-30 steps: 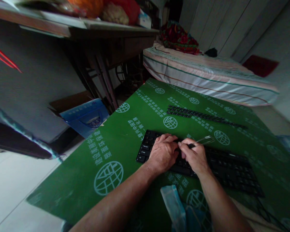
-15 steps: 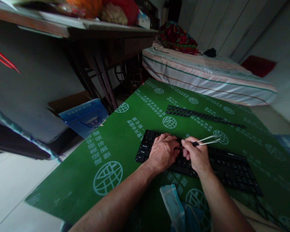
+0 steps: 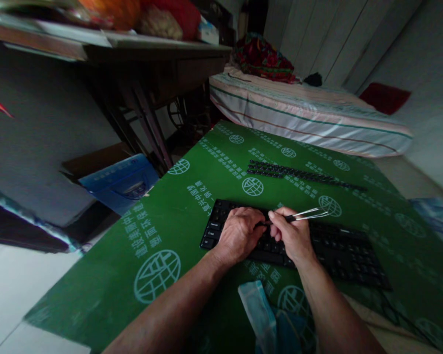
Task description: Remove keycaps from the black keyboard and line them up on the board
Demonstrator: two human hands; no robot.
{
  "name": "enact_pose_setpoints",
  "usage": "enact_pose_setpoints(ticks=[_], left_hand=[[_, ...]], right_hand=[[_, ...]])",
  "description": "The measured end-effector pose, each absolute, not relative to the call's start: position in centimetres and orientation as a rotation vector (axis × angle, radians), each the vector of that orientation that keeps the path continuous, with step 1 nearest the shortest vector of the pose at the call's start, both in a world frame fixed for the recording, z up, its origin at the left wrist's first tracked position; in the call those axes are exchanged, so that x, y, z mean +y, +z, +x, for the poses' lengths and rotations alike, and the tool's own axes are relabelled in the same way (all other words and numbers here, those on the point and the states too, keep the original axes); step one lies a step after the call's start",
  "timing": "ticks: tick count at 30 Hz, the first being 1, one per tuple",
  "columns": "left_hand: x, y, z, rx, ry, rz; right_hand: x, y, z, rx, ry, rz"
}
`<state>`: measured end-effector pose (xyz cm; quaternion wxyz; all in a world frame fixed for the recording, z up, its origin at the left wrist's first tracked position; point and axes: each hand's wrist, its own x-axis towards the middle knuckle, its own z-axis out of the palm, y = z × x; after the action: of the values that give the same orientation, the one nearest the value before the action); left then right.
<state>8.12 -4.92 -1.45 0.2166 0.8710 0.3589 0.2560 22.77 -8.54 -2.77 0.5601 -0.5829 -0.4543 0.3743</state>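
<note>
A black keyboard (image 3: 349,253) lies on the green table. My left hand (image 3: 239,230) rests over its left keys with the fingers bent together, and whatever they may hold is hidden. Beside it, my right hand (image 3: 291,233) is closed in a pinch on a keycap puller (image 3: 305,215), a dark slim handle with pale wire prongs. The wires point up to the right; the dark end reaches down toward my left fingertips. Beyond the keyboard, loose black keycaps (image 3: 299,173) are laid out in rows.
A blue cloth-like item (image 3: 260,307) lies at the near edge of the green tabletop (image 3: 192,216). A cable (image 3: 391,309) runs off at the right. A blue bag (image 3: 120,182) stands left of the table, a bed (image 3: 310,115) behind it, a wooden sewing table (image 3: 151,54) at upper left.
The whole view has shifted slightly, so things appear a little further left. Both hands stay at the same place on the keyboard, and the puller is still in my right hand.
</note>
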Motion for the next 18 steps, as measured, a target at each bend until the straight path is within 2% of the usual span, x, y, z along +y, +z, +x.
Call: enact_pose_setpoints(ticks=[18], left_hand=[[-4.56, -1.51, 8.16, 1.040, 0.766, 2.329]], right_hand=[[-8.50, -2.70, 22.68, -1.122, 0.889, -1.350]])
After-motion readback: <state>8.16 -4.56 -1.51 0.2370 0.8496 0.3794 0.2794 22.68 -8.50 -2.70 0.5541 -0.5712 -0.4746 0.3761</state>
